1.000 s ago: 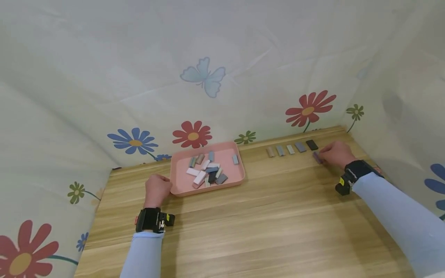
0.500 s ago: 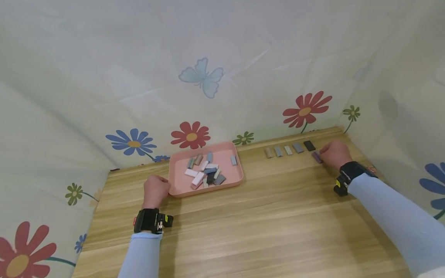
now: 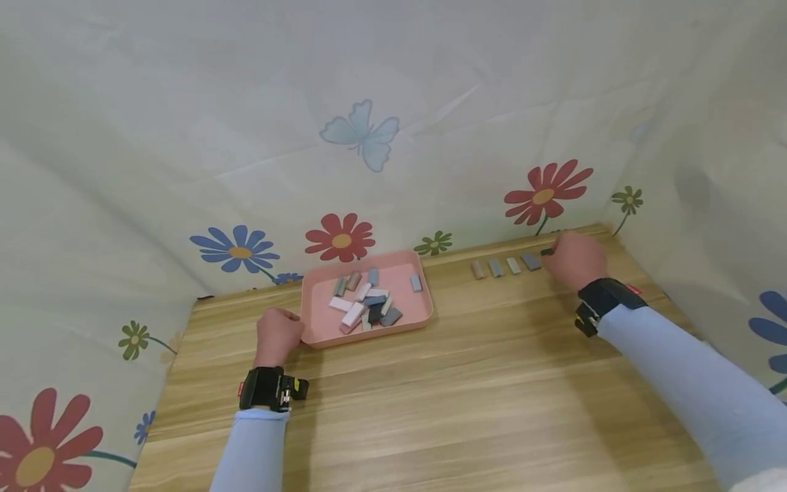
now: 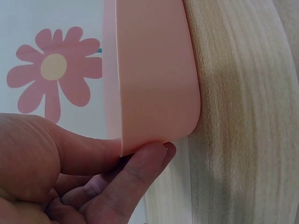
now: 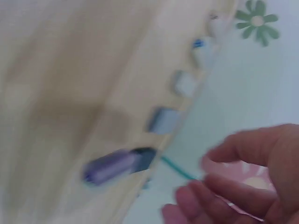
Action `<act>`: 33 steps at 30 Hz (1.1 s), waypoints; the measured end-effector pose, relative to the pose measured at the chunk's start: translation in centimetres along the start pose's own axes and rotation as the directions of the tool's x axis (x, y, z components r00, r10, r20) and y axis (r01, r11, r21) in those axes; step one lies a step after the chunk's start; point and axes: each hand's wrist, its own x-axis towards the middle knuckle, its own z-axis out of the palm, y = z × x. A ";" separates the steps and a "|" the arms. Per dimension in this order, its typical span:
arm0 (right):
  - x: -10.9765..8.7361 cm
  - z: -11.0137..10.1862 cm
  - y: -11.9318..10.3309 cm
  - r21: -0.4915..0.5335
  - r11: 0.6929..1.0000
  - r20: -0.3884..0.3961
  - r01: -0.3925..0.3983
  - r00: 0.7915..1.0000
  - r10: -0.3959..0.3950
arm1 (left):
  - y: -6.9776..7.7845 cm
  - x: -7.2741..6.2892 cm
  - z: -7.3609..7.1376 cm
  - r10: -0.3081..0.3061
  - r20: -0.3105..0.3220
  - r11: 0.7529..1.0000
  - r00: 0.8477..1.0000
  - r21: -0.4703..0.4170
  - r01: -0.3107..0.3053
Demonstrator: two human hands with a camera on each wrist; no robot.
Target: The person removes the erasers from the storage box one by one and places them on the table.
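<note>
The left hand [image 3: 279, 335] pinches the near left corner of a pink tray [image 3: 318, 307], thumb at the rim and forefinger against the outer wall. Jumbled blocks [image 3: 353, 313] lie inside, right of those fingers. Well to the right, the right hand [image 3: 574, 260] hangs over the end of a row, fingers loosely bent and holding nothing; a purple block [image 5: 110, 168] and a black block [image 5: 144, 158] lie on the table apart from them.

The tray's long side runs left to right. The four left blocks of the row [image 3: 494, 267] point roughly near to far, as does the purple block, its far end at the black one; blur hides whether they touch.

The table [image 3: 430, 410] has a wood grain. Pale sheeting [image 3: 246, 102] with printed flowers and a butterfly [image 3: 363, 134] stands left, far and right.
</note>
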 end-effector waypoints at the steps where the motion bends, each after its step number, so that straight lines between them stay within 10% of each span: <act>1: 0.1 -0.3 -0.4 0.005 1.000 0.008 -0.001 1.000 0.001 | 0.1 0.1 0.0 -0.003 0.003 1.000 1.000 0.002 0.003; 13: 2.2 -1.7 0.6 0.031 0.999 0.049 0.045 0.998 -0.046 | 1.4 0.9 -1.1 0.019 -0.011 0.999 1.000 0.028 -0.018; 19: 2.4 -0.5 -5.5 0.109 0.983 0.154 0.150 0.974 -0.165 | 1.3 1.1 -1.2 0.007 -0.025 0.999 1.000 0.051 -0.006; 33: 1.3 8.6 -21.1 -0.030 0.858 0.451 0.512 0.773 -0.446 | 0.1 0.0 0.2 0.016 -0.022 1.000 1.000 0.026 -0.016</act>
